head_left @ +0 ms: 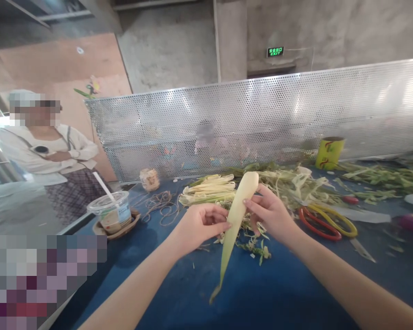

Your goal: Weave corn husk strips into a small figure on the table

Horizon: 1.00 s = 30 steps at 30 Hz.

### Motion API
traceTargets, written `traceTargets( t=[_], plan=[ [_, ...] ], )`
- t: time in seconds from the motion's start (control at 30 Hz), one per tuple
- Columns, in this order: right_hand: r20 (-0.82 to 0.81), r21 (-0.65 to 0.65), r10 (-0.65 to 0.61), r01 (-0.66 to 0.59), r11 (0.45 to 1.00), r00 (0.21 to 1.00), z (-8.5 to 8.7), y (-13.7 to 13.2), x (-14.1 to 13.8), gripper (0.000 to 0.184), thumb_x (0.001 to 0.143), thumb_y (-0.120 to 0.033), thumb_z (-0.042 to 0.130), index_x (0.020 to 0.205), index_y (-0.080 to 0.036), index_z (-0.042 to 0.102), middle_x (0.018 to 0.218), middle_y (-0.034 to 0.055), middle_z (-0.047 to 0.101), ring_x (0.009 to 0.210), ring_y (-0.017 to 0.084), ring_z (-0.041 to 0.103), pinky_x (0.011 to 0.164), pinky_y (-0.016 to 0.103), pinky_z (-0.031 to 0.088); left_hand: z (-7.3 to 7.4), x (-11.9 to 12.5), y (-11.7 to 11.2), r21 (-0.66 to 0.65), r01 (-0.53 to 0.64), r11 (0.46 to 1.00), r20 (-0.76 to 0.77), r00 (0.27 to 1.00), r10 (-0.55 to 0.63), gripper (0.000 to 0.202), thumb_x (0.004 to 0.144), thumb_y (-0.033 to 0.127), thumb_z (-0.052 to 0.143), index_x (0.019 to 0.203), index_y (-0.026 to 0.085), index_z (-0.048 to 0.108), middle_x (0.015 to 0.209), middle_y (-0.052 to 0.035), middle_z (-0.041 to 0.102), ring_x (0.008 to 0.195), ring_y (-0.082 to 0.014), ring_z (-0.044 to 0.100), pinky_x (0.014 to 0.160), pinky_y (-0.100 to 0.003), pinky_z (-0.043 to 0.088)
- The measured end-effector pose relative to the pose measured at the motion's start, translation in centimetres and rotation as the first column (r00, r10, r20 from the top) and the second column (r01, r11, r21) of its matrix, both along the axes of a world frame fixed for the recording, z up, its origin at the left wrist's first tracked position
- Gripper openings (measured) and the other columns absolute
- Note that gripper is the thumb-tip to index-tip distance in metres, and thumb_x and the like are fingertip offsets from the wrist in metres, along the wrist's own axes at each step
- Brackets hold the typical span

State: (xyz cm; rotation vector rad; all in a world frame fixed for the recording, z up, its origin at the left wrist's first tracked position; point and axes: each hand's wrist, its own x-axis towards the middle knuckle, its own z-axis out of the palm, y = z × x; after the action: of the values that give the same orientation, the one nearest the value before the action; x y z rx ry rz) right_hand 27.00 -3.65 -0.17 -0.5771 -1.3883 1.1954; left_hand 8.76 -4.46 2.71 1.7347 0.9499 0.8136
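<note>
A long pale corn husk (239, 201) is held up at a slant over the blue table, broad end at the top and its thin tip pointing down. My left hand (204, 225) pinches its left edge near the middle, thumb in front. On the other edge, a little higher, my right hand (266, 211) grips it between thumb and fingers. Behind my hands lies a stack of yellowish husk strips (209, 189). Small green scraps (256, 247) are scattered just below the husk.
Scissors with red and yellow handles (320, 222) lie at the right. At the left are a drink cup with a straw (115, 215), loose twine (161, 206) and a twine ball (149, 179). A perforated metal screen (192, 128) backs the table (261, 293). A person (51, 146) stands left.
</note>
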Motion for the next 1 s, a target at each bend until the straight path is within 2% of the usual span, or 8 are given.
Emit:
traceTargets(
  t=[0.07,0.17,0.27,0.43,0.67,0.83,0.93,1.0],
  plan=[
    [0.02,-0.012,0.009,-0.008,1.0,1.0,0.0,-0.2,-0.2,0.028,0.075,-0.029,0.059,0.096,-0.024,0.041,0.066,-0.0046,0.06,0.05,0.011,0.059,0.025,0.014,0.04,-0.4,-0.2,0.0,-0.083,0.043,0.996,0.058,0.998,-0.038,0.028,0.064,0.022,0.069,0.089,0.014,0.06,0.065,0.0004,0.061,0.052,-0.0086,0.053,0.052,-0.023,0.045],
    [0.068,-0.029,0.106,-0.104,0.994,0.992,0.1,-0.7,-0.4,0.028,0.079,-0.028,0.055,0.102,-0.024,0.038,0.066,-0.005,0.061,0.033,0.005,0.049,0.023,0.011,0.035,-0.7,-0.1,-0.1,-0.131,0.148,0.98,0.185,0.975,-0.123,0.032,0.069,0.024,0.065,0.099,0.016,0.058,0.072,-0.0005,0.06,0.057,-0.0081,0.053,0.053,-0.022,0.044],
    [0.128,-0.08,0.174,-0.165,0.983,0.976,0.0,-1.0,-0.6,0.033,0.08,-0.028,0.053,0.108,-0.026,0.036,0.066,-0.0053,0.061,0.027,0.003,0.043,0.022,0.01,0.032,-1.0,0.2,-0.3,-0.184,0.18,0.966,0.28,0.952,-0.124,0.022,0.073,0.03,0.061,0.089,0.014,0.059,0.077,-0.0028,0.06,0.063,-0.0096,0.055,0.054,-0.022,0.045],
    [0.262,-0.118,0.141,-0.113,0.987,0.955,-0.2,-0.9,-0.7,0.034,0.077,-0.031,0.055,0.108,-0.024,0.041,0.056,-0.0063,0.058,0.026,0.004,0.042,0.02,0.012,0.031,-1.7,0.0,-0.3,-0.266,0.149,0.952,0.26,0.963,-0.078,0.023,0.068,0.031,0.067,0.077,0.013,0.055,0.064,-0.0015,0.058,0.05,-0.0071,0.051,0.044,-0.019,0.04],
    [0.296,-0.161,0.072,-0.025,0.987,0.953,-0.2,-1.0,-0.9,0.04,0.076,-0.034,0.056,0.112,-0.024,0.044,0.046,-0.0085,0.051,0.022,0.003,0.033,0.018,0.01,0.024,-1.7,0.4,-0.4,-0.205,0.121,0.971,0.245,0.967,-0.069,0.023,0.072,0.026,0.061,0.088,0.015,0.049,0.067,0.0001,0.056,0.05,-0.0072,0.051,0.041,-0.019,0.041],
    [0.275,-0.216,0.17,-0.111,0.97,0.946,-0.5,-1.2,-1.3,0.041,0.077,-0.035,0.053,0.115,-0.023,0.041,0.05,-0.0083,0.054,0.02,0.004,0.035,0.017,0.012,0.026,-2.1,0.2,-0.3,-0.183,0.085,0.979,0.224,0.974,-0.043,0.025,0.071,0.022,0.059,0.093,0.017,0.048,0.07,-0.0005,0.057,0.054,-0.0114,0.055,0.04,-0.022,0.045],
    [0.26,-0.24,0.247,-0.186,0.953,0.933,-0.5,-1.6,-1.5,0.044,0.077,-0.034,0.053,0.116,-0.023,0.037,0.051,-0.0085,0.055,0.022,0.005,0.04,0.018,0.012,0.028,-2.4,0.0,-0.1,-0.24,0.149,0.959,0.255,0.963,-0.086,0.026,0.076,0.033,0.054,0.097,0.018,0.052,0.066,-0.001,0.06,0.049,-0.0104,0.055,0.039,-0.021,0.044],
    [0.254,-0.247,0.277,-0.214,0.945,0.927,-0.4,-1.8,-1.4,0.042,0.076,-0.033,0.054,0.113,-0.022,0.037,0.049,-0.0087,0.055,0.024,0.006,0.041,0.019,0.012,0.03,-2.5,0.0,-0.1,-0.235,0.137,0.962,0.295,0.953,-0.063,0.027,0.08,0.041,0.049,0.088,0.016,0.055,0.06,-0.0008,0.059,0.045,-0.0095,0.053,0.037,-0.02,0.043]
  ],
)
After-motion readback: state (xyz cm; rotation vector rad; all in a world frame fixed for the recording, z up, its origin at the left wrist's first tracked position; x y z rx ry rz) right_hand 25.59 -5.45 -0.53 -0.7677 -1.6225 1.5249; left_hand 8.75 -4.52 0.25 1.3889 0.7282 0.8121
